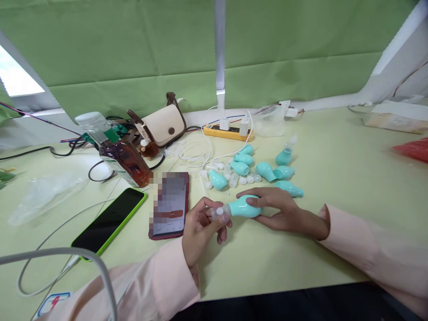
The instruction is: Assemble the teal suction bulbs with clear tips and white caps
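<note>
My right hand (277, 207) is wrapped round the wide end of a glossy turquoise bulb-shaped piece (241, 206), low over the table's front half. My left hand (209, 223) pinches a translucent clear fitting (220, 213) that meets the narrow end of the bulb. Behind my hands lie several more turquoise pieces, one of them (218, 179) left of a scatter of small white and clear caps (234, 180). Another turquoise piece (284, 156) stands upright with a clear top. One more (290, 188) lies just beyond my right hand.
Left of my hands are a red-cased phone (169, 205) and a green-cased phone (109, 223) with a cable. Farther back stand a bottle (122, 158), a cream bag (163, 125) and a yellow power strip (214, 131). A red item (413, 150) lies far right.
</note>
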Demonstrator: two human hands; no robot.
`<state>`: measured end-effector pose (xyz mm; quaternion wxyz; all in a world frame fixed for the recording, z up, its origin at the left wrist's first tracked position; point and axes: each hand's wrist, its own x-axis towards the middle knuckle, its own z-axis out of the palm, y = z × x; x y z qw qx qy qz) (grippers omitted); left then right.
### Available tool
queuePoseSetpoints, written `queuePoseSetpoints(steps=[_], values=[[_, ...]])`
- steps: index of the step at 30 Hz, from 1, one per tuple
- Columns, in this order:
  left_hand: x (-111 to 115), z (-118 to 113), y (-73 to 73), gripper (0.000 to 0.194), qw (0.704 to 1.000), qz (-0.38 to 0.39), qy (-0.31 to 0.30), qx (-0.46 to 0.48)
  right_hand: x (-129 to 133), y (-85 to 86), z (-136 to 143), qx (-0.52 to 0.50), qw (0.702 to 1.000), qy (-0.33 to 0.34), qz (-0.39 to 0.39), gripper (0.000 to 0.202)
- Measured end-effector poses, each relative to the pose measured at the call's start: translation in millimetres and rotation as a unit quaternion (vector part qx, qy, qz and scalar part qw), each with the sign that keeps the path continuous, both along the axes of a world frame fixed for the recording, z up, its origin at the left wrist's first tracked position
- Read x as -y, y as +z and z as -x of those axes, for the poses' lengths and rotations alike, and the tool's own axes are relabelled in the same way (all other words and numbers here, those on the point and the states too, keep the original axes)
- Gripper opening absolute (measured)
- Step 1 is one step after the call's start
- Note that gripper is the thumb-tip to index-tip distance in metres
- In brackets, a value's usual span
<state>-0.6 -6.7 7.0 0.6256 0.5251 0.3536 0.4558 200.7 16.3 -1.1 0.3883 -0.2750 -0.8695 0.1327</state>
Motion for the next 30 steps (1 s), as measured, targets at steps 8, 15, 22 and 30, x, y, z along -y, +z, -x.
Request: queuePoseSetpoints(steps=[8, 15, 22, 30], values=[[-9, 2, -3.5, 0.017, 0.997, 0.046, -0.043, 0.039, 1, -0.2, -1, -0.001, 0.999, -0.030, 0.012, 0.033], [-10, 4, -6.1, 0.019, 0.995, 0.050, -0.070, 0.045, 2, 6.4, 1, -0.025, 0.966, -0.025, 0.257, 0.037], [-9, 4, -5.4, 0.022, 0.994, 0.059, -0.089, 0.033, 0, 11.3, 3, -0.065, 0.862, 0.058, 0.499, 0.037], [-5, 2, -2.6, 0.023, 0.994, 0.046, -0.094, 0.023, -5, 10.0, 0, -0.061, 0.778, 0.118, 0.614, 0.032]])
